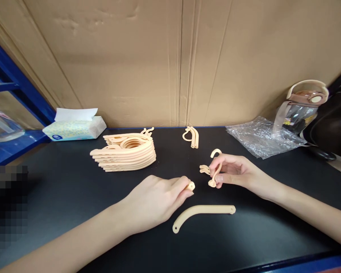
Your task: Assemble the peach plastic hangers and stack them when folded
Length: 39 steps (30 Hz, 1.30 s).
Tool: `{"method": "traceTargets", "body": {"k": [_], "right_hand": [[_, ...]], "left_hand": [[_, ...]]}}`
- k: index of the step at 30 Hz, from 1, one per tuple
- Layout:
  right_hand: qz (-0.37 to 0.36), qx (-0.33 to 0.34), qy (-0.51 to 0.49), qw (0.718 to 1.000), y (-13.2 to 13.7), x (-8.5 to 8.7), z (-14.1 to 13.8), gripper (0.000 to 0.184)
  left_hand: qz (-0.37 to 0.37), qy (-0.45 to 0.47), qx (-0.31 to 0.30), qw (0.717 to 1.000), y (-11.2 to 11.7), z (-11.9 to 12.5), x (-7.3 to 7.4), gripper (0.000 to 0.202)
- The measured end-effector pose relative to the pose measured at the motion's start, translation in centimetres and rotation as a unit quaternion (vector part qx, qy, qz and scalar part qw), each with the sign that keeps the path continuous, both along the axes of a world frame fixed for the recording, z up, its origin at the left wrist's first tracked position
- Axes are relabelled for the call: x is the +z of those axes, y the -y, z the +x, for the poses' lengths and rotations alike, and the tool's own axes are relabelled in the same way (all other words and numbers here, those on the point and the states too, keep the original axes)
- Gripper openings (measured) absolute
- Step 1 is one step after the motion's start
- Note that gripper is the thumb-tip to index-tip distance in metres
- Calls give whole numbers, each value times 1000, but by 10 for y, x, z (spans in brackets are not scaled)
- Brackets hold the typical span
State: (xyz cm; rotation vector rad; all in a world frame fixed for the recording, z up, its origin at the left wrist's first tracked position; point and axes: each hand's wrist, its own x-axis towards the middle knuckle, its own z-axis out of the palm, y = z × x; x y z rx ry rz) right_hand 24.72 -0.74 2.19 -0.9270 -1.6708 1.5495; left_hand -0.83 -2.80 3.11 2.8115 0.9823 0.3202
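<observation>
My left hand [161,199] is closed around a cream plastic piece [191,186]; only its rounded end shows past the fingertips, the rest hidden in the palm. Between the thumb and fingers of my right hand [233,170] is a cream hanger hook [218,168], its curved end up and its round base down. The two held pieces are close but apart. Below them a curved cream hanger arm [206,211] with a hole at each end lies on the black table [125,250]. Small cream parts [204,169] lie just left of my right fingers, partly hidden.
A stack of cream folding hangers [127,157] sits at the back left, and more cream hanger parts [193,137] lie at the back middle. A tissue pack [74,127] is far left. Clear plastic wrap [263,138] and a water bottle [302,108] occupy the right; cardboard [130,68] stands behind.
</observation>
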Motion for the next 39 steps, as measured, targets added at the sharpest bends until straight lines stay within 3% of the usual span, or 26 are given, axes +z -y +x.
{"method": "traceTargets", "body": {"k": [7, 12, 24, 30, 39], "right_hand": [[-38, 36, -10, 999, 3, -2, -5, 18], [-31, 52, -8, 998, 2, -4, -5, 17], [-11, 56, -13, 998, 0, -8, -3, 10], [-7, 44, 7, 999, 2, -5, -5, 13], [120, 33, 122, 985, 9, 3, -3, 14]], "left_hand": [[3, 20, -74, 997, -1, 0, -2, 14], [27, 43, -86, 995, 0, -1, -2, 10], [71, -8, -112, 991, -2, 1, 2, 23], [88, -27, -113, 989, -4, 2, -4, 23], [128, -49, -127, 982, -5, 3, -5, 19]]}}
